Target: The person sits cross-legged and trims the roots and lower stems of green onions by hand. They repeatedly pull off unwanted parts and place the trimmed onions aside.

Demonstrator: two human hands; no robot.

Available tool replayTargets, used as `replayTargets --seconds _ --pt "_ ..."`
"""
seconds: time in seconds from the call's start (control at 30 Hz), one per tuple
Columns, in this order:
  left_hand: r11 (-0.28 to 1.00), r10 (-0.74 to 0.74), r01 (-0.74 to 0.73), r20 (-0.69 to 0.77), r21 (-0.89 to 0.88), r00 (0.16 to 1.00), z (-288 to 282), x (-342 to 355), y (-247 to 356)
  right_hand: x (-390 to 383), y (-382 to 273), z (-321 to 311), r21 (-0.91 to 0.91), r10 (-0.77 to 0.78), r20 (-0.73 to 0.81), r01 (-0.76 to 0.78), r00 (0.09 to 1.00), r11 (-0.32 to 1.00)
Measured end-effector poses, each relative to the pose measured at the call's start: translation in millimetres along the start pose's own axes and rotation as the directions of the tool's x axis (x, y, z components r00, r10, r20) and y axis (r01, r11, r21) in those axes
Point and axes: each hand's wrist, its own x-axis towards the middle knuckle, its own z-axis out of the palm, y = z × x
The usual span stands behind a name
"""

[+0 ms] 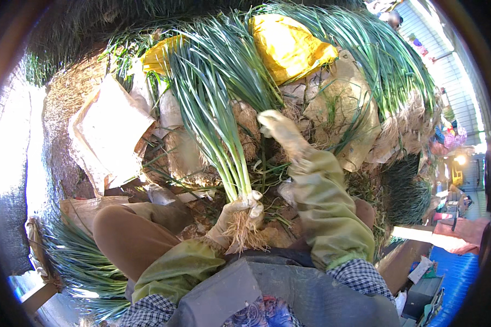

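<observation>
My gloved left hand (232, 217) is closed around the white lower stems of a bunch of green onions (210, 117), just above their brown hanging roots. The long green leaves lean away from me, up and slightly to the left. My gloved right hand (278, 129) is raised to the right of that bunch, beside the leaves of another pile of green onions (251, 68). Motion smears its fingers, so I cannot make out whether they hold anything. Both forearms wear olive sleeve covers over checked cuffs.
Yellow sacking (289, 48) lies at the far middle, with more green onions (376, 71) heaped at the far right. A pale sack (108, 131) lies to the left. Another green onion pile (87, 261) is beside my left knee. Plant scraps litter the ground before me.
</observation>
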Motion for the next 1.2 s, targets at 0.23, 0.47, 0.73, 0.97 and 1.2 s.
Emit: replayTargets --seconds 0.23,0.47,0.73,0.97,1.2 --pt "0.993 0.043 -0.044 0.009 0.111 0.999 18.1 -7.1 5.7 52.0 2.2 18.5 0.216 -0.238 0.180 0.198 0.954 0.956" --pt "0.995 0.083 -0.042 -0.501 0.092 0.861 -4.3 3.2 10.5 -1.3 114.6 -26.2 -0.594 0.367 -0.215 -0.419 0.905 0.687" --pt "0.967 0.244 -0.186 -0.425 0.173 0.872 5.3 7.9 15.6 -23.0 77.2 -1.2 0.356 0.012 -0.220 0.069 0.975 0.932" --pt "0.931 0.328 -0.229 -0.380 0.284 0.865 -3.1 11.7 23.3 -94.4 50.0 22.2 -0.637 -0.613 0.077 0.512 0.786 0.576" --pt "0.980 0.197 -0.171 -0.398 0.100 0.896 -2.4 8.6 13.6 -88.8 77.3 44.8 -0.156 0.002 0.088 0.012 0.996 0.988"
